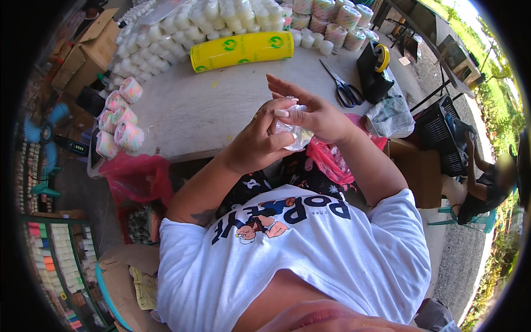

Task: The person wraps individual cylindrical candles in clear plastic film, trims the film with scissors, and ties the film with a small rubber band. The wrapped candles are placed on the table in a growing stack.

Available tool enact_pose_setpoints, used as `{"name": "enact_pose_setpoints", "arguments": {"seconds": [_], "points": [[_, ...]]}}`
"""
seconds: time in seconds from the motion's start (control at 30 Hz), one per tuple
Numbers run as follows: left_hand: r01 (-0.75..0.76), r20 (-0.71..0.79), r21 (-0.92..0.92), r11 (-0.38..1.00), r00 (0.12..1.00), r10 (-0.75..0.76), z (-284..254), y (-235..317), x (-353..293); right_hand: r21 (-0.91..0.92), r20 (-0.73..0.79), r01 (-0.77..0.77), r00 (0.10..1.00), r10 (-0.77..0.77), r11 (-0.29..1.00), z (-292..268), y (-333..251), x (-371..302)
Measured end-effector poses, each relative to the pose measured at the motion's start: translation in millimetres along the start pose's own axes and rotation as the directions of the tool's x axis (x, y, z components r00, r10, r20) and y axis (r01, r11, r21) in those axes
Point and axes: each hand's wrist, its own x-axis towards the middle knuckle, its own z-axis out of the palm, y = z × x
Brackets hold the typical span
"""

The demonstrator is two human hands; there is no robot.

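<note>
The left hand (259, 137) holds a shiny clear-wrapped piece (299, 138). The right hand (322, 115), fingers extended, touches its right side; its long axis is unclear.

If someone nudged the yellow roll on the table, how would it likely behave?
The yellow roll would probably roll, being a cylinder lying on its side. Its shiny surface may feel slippery. Pushed back, it might hit the white stack.

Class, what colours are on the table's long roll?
The roll is yellow with green marks; head view.
</note>
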Motion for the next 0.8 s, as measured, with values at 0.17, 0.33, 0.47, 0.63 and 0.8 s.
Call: {"name": "enact_pose_setpoints", "arguments": {"seconds": [0.17, 0.33, 0.47, 0.63, 0.8], "points": [[-0.043, -0.103, -0.071, 0.997, 0.994, 0.035, 13.2, -10.5, -12.5, 0.192, -0.066, -0.164, 0.981, 0.180, 0.967, 1.9, 9.9, -3.9], [-0.073, -0.016, 0.270, 0.960, 0.997, 0.081, 0.7, -14.2, -11.1, 0.120, -0.135, 0.092, 0.988, -0.075, 0.988, 9.0, 12.8, -14.3], [0.364, -0.198, -0.556, 0.747, 0.815, -0.545, 5.1, -9.1, -25.9, -0.166, -0.129, 0.562, 0.802, -0.583, 0.810, 4.6, 34.6, -21.4], [0.440, 0.251, -0.889, 0.131, 0.705, -0.663, 11.5, 6.1, -19.5, -0.448, 0.103, 0.720, 0.630, -0.769, 0.530, 17.0, 60.2, -15.8], [0.346, 0.023, -0.888, 0.303, 0.691, -0.723, 21.6, 6.9, -24.7, -0.348, -0.103, 0.496, 0.823, -0.558, 0.796, 19.7, 73.7, -26.0]]}}
